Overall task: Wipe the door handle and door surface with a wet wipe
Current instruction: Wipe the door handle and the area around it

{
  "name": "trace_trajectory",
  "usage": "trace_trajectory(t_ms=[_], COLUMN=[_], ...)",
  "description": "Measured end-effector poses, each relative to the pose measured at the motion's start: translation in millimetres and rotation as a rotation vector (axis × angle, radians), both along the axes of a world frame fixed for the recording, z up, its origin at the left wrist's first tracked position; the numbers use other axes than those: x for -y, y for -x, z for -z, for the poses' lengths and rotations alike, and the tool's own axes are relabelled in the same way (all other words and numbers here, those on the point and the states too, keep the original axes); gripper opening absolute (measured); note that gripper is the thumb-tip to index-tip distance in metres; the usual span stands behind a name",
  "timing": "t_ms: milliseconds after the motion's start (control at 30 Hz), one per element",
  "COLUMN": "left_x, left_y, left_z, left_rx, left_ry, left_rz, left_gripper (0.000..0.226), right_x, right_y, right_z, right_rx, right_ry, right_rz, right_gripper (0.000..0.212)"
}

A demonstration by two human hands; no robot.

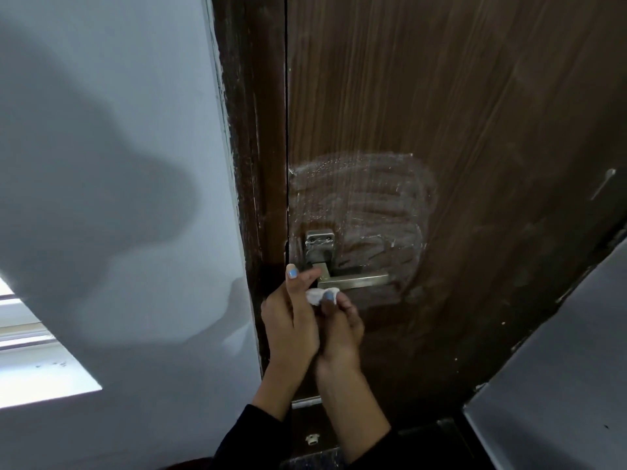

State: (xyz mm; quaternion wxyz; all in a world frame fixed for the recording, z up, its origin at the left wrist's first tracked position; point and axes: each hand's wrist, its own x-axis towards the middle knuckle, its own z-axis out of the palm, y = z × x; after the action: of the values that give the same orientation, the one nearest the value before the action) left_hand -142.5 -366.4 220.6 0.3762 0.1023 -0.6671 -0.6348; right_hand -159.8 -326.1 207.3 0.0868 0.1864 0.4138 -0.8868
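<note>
Handle runs level from three to nine o'clock, just at twelve o'clock of my fingers, both hands pinching the wet wipe, left hand nearest its pivot end.

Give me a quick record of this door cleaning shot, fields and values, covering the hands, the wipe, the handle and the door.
left hand: raised beside the handle's base, thumb up, touching the wipe
right hand: pinching the wipe from below
wet wipe: small white wad, bunched between both hands, just under the lever
door handle: metal lever, horizontal, pointing right
handle plate: square, streaked with white residue
door: dark wood grain, closed
smear patch: whitish wiping streaks above and right of the handle
wall: pale, left of the frame
</note>
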Motion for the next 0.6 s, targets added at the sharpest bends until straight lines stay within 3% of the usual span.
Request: trace_trajectory(t_ms=[100,200,400,533,600], left_x=[7,13,18,20,20], left_y=[1,0,-2,1,3], left_z=[-2,-4,-9,-5,-3], left_rx=[0.014,0.033,0.009,0.006,0.011], left_ry=[0.092,0.198,0.296,0.269,0.237], left_rz=[0.033,0.047,0.114,0.086,0.076], left_gripper=[0.050,0.058,0.046,0.050,0.054], right_x=[-18,-26,-30,-51,-49], right_y=[13,21,10,15,14], right_z=[0,-4,-10,-21,-25], right_rx=[0.076,0.058,0.103,0.044,-0.159], right_ry=[0.287,0.290,0.315,0.151,-0.107], right_rz=[-0.108,-0.096,-0.193,0.225,0.398], right_gripper=[0.037,0.031,0.022,0.022,0.026])
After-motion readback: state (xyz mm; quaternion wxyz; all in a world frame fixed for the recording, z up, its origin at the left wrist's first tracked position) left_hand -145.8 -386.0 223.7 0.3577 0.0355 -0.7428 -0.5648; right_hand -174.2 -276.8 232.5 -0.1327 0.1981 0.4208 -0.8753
